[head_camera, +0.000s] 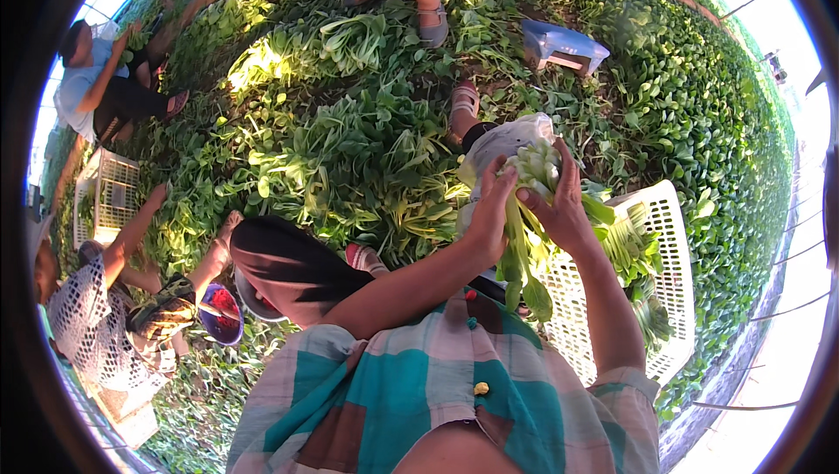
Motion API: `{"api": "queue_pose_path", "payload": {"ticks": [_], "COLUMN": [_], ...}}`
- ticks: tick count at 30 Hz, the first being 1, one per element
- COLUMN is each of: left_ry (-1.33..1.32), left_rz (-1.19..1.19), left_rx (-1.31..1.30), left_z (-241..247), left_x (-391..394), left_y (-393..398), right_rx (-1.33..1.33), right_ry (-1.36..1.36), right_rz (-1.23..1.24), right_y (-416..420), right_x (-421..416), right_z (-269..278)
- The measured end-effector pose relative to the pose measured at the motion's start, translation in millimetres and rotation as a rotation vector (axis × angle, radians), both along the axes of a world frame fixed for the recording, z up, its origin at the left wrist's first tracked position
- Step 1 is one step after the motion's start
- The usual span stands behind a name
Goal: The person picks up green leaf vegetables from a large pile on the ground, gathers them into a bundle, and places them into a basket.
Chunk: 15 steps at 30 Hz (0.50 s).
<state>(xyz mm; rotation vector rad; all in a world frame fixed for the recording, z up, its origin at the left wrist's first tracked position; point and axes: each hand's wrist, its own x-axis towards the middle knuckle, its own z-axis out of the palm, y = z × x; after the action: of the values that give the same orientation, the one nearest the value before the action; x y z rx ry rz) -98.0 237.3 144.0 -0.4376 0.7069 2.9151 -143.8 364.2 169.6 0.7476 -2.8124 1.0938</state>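
Observation:
Both my hands cup a bunch of leafy greens [534, 169] with pale stem ends pointing up and leaves hanging down. My left hand [490, 208] presses on the bunch's left side, and my right hand [557, 202] wraps its right side, thumb across the stems. Under and behind the bunch, a whitish plastic sheet [501, 140] covers part of my leg. A cream perforated plastic crate [672, 277] stands by my right forearm, with more bunched greens [632, 251] inside.
Pulled greens [367, 140] lie heaped before me. A blue plastic stool [567, 45] stands beyond, right of a co-worker's legs [432, 9]. Two more people are at the left, near another crate [108, 192] and a purple bucket [221, 315] holding red items. Growing plants [734, 146] cover the right side.

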Motion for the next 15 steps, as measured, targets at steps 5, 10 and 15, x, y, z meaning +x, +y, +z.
{"api": "queue_pose_path", "payload": {"ticks": [5,10,15], "left_ry": [0.085,0.081,0.331], "left_rz": [0.018,0.046,-0.104], "left_rx": [-0.004,0.087,-0.346], "left_z": [-4,3,-23], "left_x": [6,8,9], "left_y": [4,-1,-16], "right_rx": [-0.042,0.045,-0.033], "right_ry": [-0.011,0.018,-0.101], "right_rz": [0.007,0.026,-0.016], "right_y": [-1,-5,1], "right_x": [-2,6,1], "right_z": [-3,11,9]}}
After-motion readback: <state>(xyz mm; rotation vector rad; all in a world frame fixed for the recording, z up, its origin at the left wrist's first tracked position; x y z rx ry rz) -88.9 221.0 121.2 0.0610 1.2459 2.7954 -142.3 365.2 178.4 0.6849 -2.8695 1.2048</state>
